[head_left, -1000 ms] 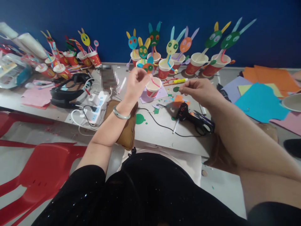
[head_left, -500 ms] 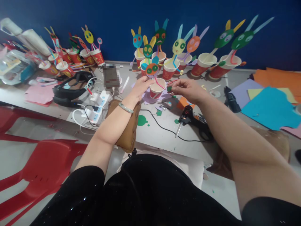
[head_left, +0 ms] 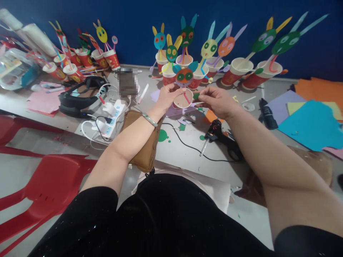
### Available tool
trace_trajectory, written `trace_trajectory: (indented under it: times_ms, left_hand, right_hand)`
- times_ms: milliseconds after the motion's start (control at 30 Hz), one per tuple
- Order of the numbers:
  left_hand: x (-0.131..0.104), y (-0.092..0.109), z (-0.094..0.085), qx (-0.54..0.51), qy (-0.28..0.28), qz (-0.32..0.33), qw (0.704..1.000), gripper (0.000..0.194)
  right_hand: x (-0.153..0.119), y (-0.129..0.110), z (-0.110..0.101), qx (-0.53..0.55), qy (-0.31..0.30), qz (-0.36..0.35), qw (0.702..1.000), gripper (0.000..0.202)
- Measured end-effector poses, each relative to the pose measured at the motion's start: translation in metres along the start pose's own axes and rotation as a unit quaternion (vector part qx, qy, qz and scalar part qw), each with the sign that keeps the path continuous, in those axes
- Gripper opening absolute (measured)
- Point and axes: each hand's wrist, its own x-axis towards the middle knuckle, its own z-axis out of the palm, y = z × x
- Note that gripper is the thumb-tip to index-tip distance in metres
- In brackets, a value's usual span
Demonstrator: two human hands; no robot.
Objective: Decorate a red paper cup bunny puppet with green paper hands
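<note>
My left hand (head_left: 171, 97) is closed on the left rim of a paper cup (head_left: 183, 99) with a pink pipe cleaner inside it. Above the cup stands an orange paper face (head_left: 184, 75) with green eyes and blue ears. Between the fingertips of my right hand (head_left: 214, 100), at the right of the cup, is a small green paper piece (head_left: 196, 96). Beneath the cup lies purple paper (head_left: 173, 112).
Red cups with paper animal faces (head_left: 209, 49) line the back. A glue gun (head_left: 214, 132) with a black cord lies at front right. Coloured sheets (head_left: 308, 123), a power strip (head_left: 114, 119), a black headset (head_left: 77, 98) and a brown pouch (head_left: 144, 150) lie around.
The cup has tilted, its opening facing me more, and shifted slightly right in view with the orange face. My left hand moved right with it; my right hand stays close beside the cup.
</note>
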Motion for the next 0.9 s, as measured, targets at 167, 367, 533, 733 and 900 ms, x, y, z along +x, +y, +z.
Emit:
trace_trajectory:
  times_ms: [167, 367, 533, 733, 900]
  left_hand:
    - [0.0, 0.0, -0.003, 0.07, 0.017, 0.05, 0.996, 0.037]
    - [0.007, -0.007, -0.01, 0.098, 0.044, 0.061, 0.992, 0.034]
    - [0.007, -0.004, -0.01, 0.084, 0.042, 0.083, 0.992, 0.028]
    - [0.002, 0.005, -0.01, 0.045, -0.014, 0.095, 0.994, 0.018]
    - [0.009, 0.002, -0.019, 0.039, -0.06, 0.078, 0.994, 0.02]
  right_hand:
    - [-0.009, -0.003, 0.0, 0.0, 0.01, -0.012, 1.0, 0.037]
    - [-0.019, -0.008, 0.009, -0.027, 0.01, -0.068, 0.997, 0.033]
    - [-0.019, -0.015, 0.018, -0.048, 0.003, -0.04, 0.998, 0.038]
    - [-0.012, -0.009, 0.016, -0.039, 0.005, -0.061, 0.997, 0.039]
    - [-0.013, -0.004, 0.012, -0.026, 0.019, -0.063, 0.997, 0.046]
